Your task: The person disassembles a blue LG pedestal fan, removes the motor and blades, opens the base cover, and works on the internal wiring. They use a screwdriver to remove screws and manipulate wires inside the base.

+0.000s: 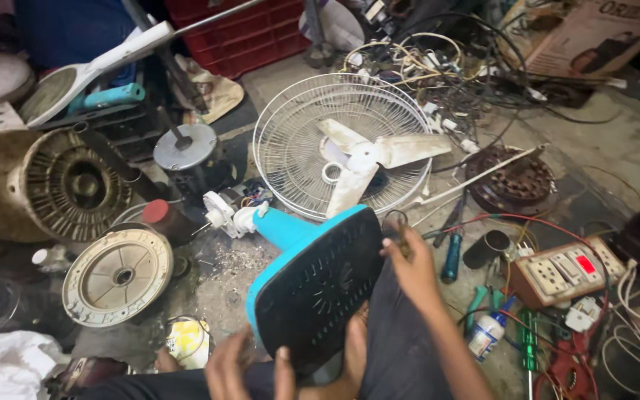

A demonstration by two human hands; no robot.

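Upper left of frame: a white racket-shaped swatter (90, 70) and a rusty motor stator (68, 185), both untouched; lower left, a round cream motor end cover (118, 275) lies flat on the floor, well apart from my hands; centre top, a white wire fan guard (298, 141) lies flat with the white three-blade fan blade (368, 159) resting on it, so blade and guard are already off the fan; centre, the blue fan base (316, 285) is tipped up across my lap, dark vented underside facing me, its neck pointing up-left toward a small white motor part (227, 215) with wires; my left hand (227, 370) at the bottom edge has fingers spread and pressed against the base's lower rim, propping it; my right hand (409, 263) at centre right is pinched together on a small dark piece at the base's upper right edge, cannot tell what it is; judging by this, the underside plate is still on, so opening the base is left; right of frame: blue-handled pliers (451, 259), a white glue bottle (487, 333), a brown switch-and-socket board (568, 270), tangled wires (446, 67) upper right.
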